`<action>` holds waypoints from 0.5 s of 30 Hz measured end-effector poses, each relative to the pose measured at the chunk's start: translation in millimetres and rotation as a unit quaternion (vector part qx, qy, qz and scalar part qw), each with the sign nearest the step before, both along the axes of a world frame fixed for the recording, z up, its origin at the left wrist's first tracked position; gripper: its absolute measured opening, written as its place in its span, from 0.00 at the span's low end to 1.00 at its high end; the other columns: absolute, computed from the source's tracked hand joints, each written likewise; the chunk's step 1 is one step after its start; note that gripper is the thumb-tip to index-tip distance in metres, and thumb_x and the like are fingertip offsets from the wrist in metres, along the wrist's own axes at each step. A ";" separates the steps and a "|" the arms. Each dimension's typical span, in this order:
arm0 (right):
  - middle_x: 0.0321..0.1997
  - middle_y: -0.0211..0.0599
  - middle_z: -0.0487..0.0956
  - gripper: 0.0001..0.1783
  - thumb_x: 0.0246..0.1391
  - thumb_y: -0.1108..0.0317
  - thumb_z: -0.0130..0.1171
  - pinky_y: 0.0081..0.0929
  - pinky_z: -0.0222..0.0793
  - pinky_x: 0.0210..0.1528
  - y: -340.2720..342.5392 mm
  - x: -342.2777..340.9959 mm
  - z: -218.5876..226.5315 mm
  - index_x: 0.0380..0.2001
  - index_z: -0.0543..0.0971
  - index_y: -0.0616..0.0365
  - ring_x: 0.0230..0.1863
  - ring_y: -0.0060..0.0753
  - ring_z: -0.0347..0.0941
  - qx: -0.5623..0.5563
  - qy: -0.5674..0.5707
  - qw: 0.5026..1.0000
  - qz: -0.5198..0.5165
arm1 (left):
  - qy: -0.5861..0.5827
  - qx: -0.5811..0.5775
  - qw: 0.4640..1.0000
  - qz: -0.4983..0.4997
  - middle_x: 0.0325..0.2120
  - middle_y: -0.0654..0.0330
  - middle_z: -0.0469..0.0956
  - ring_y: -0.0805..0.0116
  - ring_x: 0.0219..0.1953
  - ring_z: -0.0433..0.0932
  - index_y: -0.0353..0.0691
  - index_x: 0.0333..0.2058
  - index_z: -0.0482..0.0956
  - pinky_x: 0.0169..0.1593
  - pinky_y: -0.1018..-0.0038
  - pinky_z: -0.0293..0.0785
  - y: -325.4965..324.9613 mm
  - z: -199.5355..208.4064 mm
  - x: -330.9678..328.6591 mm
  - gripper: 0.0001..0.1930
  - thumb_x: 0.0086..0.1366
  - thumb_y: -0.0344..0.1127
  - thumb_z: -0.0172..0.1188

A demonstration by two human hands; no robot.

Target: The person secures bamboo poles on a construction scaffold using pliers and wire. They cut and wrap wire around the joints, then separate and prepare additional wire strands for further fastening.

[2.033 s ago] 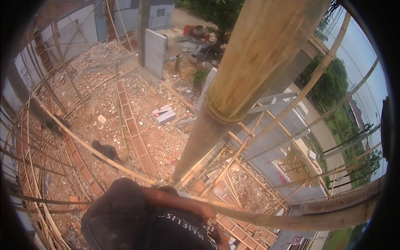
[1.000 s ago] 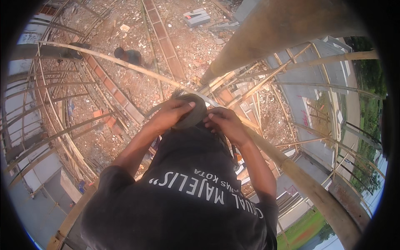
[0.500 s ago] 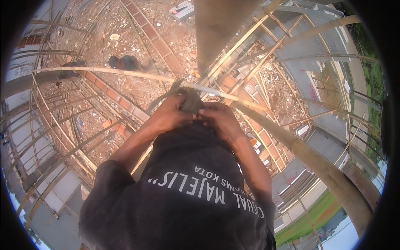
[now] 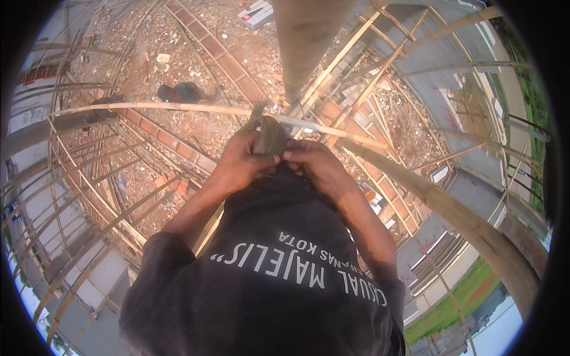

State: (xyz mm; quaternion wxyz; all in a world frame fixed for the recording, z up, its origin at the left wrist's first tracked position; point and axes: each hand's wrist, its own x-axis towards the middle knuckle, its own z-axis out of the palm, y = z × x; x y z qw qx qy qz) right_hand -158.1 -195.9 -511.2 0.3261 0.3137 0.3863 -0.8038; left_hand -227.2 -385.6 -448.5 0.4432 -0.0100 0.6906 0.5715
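Note:
My left hand (image 4: 239, 161) is closed round a folded bundle of grey-brown fibre strands (image 4: 270, 137), held just beyond the front of my dark shirt. Loose strand ends stick up from the bundle's far side. At its lower right edge, the fingers of my right hand (image 4: 317, 161) pinch together against it. Whether a single strand lies between those fingertips is too small to make out. Just past the bundle, a thin pale bamboo pole (image 4: 184, 107) runs across from left to right.
A thick upright column (image 4: 309, 41) rises ahead. A stout bamboo pole (image 4: 439, 199) slants along my right. Bamboo scaffolding (image 4: 83, 190) stands at left. Far below lie rubble ground (image 4: 136, 71), a brick-filled footing strip (image 4: 217, 53) and another person (image 4: 185, 92).
The bundle has tilted up and shows more of its broad face. My right hand has shifted slightly right. The surroundings have moved a little in the view.

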 end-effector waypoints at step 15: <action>0.31 0.26 0.74 0.09 0.58 0.71 0.60 0.17 0.63 0.28 -8.7 -12.2 31.6 0.42 0.76 0.59 0.30 0.17 0.69 -0.019 -0.001 1.000 0.012 | -0.002 0.033 0.995 0.099 0.33 0.56 0.82 0.72 0.32 0.81 0.26 0.46 0.76 0.37 0.77 0.77 -18.0 21.2 -1.4 0.16 0.57 0.22 0.63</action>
